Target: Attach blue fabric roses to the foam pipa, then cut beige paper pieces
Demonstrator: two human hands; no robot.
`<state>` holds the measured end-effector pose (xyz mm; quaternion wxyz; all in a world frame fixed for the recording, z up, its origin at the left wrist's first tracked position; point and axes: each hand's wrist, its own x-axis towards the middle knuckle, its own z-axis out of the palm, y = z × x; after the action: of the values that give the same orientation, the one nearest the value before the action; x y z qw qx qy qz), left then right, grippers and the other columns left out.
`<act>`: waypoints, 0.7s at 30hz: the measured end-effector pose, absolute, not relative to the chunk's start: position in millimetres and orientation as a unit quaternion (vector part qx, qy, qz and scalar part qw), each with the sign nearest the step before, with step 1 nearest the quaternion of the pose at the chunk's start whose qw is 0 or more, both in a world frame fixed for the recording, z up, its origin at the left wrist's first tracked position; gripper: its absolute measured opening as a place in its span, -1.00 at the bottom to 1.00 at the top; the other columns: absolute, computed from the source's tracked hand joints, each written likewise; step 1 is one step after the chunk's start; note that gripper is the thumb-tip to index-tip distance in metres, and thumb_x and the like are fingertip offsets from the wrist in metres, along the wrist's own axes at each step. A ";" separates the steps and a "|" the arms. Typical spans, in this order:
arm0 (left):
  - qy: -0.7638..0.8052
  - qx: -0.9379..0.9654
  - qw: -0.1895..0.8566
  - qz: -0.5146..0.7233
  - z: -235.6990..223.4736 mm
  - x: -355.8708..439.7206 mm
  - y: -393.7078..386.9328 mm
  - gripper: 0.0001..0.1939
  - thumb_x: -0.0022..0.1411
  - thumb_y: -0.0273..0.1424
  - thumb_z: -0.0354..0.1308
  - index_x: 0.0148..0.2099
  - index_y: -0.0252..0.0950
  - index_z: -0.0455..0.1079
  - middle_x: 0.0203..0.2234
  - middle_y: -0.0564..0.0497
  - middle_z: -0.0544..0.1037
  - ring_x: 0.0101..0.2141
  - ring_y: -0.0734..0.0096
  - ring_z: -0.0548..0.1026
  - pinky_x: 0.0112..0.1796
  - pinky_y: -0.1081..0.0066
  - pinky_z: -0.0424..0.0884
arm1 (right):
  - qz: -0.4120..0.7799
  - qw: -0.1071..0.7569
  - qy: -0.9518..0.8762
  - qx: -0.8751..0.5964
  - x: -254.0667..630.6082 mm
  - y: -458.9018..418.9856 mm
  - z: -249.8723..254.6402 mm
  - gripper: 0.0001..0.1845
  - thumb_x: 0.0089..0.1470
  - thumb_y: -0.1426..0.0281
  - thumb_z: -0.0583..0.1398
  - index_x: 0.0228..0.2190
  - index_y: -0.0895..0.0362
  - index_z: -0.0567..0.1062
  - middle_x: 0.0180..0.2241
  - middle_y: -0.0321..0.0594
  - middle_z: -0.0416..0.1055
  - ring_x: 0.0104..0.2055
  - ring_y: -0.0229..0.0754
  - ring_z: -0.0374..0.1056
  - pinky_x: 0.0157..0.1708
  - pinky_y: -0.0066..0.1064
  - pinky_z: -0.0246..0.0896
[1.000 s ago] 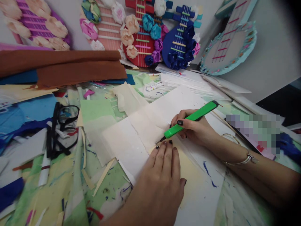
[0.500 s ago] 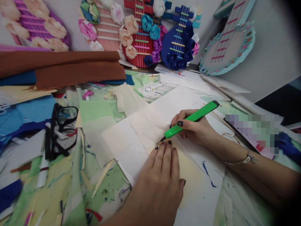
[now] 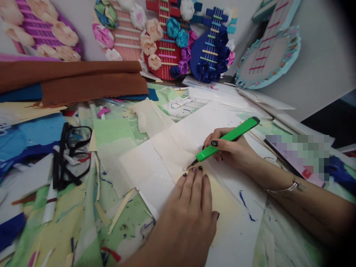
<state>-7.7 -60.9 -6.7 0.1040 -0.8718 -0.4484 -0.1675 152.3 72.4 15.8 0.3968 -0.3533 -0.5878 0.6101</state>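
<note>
My right hand (image 3: pixel 229 146) grips a green utility knife (image 3: pixel 228 139), tilted, with its dark tip pointing down to the left. That tip is just beyond the fingertips of my left hand (image 3: pixel 191 207). Flat and with fingers stretched out, my left hand presses on a pale yellow sheet (image 3: pixel 225 207). Thin cream paper (image 3: pixel 174 148) lies under and beyond the blade tip. Beneath these is a large white sheet (image 3: pixel 239 241). Whether the tip touches the paper I cannot tell.
Black-framed glasses (image 3: pixel 73 155) lie on the left among paper scraps. Brown crepe paper (image 3: pixel 94 81) is at the back left. Decorated paper guitars, one of them blue (image 3: pixel 207 55), lean on the wall. A green paper square (image 3: pixel 115 129) and cream strips (image 3: pixel 121 209) lie nearer.
My right hand and the knife have shifted slightly to the right and up, tip included. My left hand stays in nearly the same place on the sheet.
</note>
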 end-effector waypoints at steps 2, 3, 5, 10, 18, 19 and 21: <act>-0.445 -0.875 0.102 -0.161 -6.4 -8.1 -60.3 -0.49 0.34 -0.32 -0.19 0.14 -0.58 0.30 0.08 -0.33 0.37 0.09 0.01 0.35 0.03 0.19 0.33 | 0.608 0.401 -0.581 -0.363 152.9 72.6 16.1 -0.82 -0.13 0.39 0.32 -0.62 0.19 0.45 -0.51 -0.18 0.48 -0.71 -0.39 0.20 -0.78 -0.54 0.00; -0.443 -0.877 0.101 -0.157 -6.3 -8.3 -60.0 -0.49 0.34 -0.32 -0.20 0.14 -0.58 0.30 0.07 -0.33 0.37 0.08 0.01 0.35 0.03 0.19 0.33 | 0.609 0.403 -0.578 -0.366 153.0 72.6 16.2 -0.82 -0.14 0.40 0.32 -0.63 0.18 0.45 -0.52 -0.19 0.47 -0.71 -0.39 0.20 -0.79 -0.53 -0.02; -0.440 -0.879 0.100 -0.154 -6.2 -8.6 -59.6 -0.48 0.35 -0.32 -0.21 0.14 -0.58 0.30 0.07 -0.33 0.38 0.08 0.01 0.35 0.02 0.19 0.34 | 0.609 0.404 -0.575 -0.366 153.3 72.4 16.7 -0.82 -0.14 0.39 0.32 -0.64 0.18 0.44 -0.57 -0.22 0.44 -0.71 -0.38 0.20 -0.79 -0.53 -0.01; -0.447 -0.874 0.100 -0.163 -6.6 -8.5 -60.1 -0.49 0.34 -0.31 -0.20 0.13 -0.57 0.31 0.07 -0.30 0.39 0.08 0.04 0.36 0.03 0.20 0.33 | 0.593 0.395 -0.600 -0.364 155.0 72.6 19.1 -0.82 -0.13 0.37 0.31 -0.61 0.17 0.45 -0.67 -0.29 0.37 -0.72 -0.37 0.19 -0.75 -0.51 0.06; -0.443 -0.877 0.101 -0.159 -6.0 -8.0 -60.5 -0.48 0.35 -0.31 -0.21 0.13 -0.58 0.31 0.07 -0.35 0.37 0.08 0.00 0.35 0.02 0.18 0.35 | 0.599 0.407 -0.585 -0.365 156.6 74.3 19.5 -0.84 -0.16 0.40 0.31 -0.63 0.18 0.45 -0.54 -0.20 0.47 -0.75 -0.39 0.18 -0.79 -0.51 0.00; -0.442 -0.877 0.102 -0.158 -5.9 -8.1 -60.4 -0.48 0.35 -0.31 -0.22 0.13 -0.58 0.31 0.07 -0.35 0.37 0.08 0.00 0.35 0.01 0.18 0.35 | 0.597 0.406 -0.588 -0.365 156.8 74.4 20.0 -0.84 -0.16 0.41 0.31 -0.63 0.18 0.46 -0.54 -0.20 0.47 -0.75 -0.39 0.19 -0.79 -0.51 0.00; -0.442 -0.878 0.104 -0.155 -5.7 -8.3 -60.0 -0.48 0.35 -0.31 -0.22 0.14 -0.58 0.30 0.07 -0.35 0.37 0.08 0.00 0.35 0.01 0.18 0.35 | 0.593 0.407 -0.591 -0.366 157.4 74.7 20.9 -0.84 -0.16 0.42 0.31 -0.64 0.18 0.45 -0.55 -0.20 0.47 -0.75 -0.39 0.18 -0.79 -0.51 -0.01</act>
<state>-8.3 -60.0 -5.7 0.1037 -0.8775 -0.4419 -0.1547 157.4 74.7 20.9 0.4068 -0.3658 -0.5912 0.5926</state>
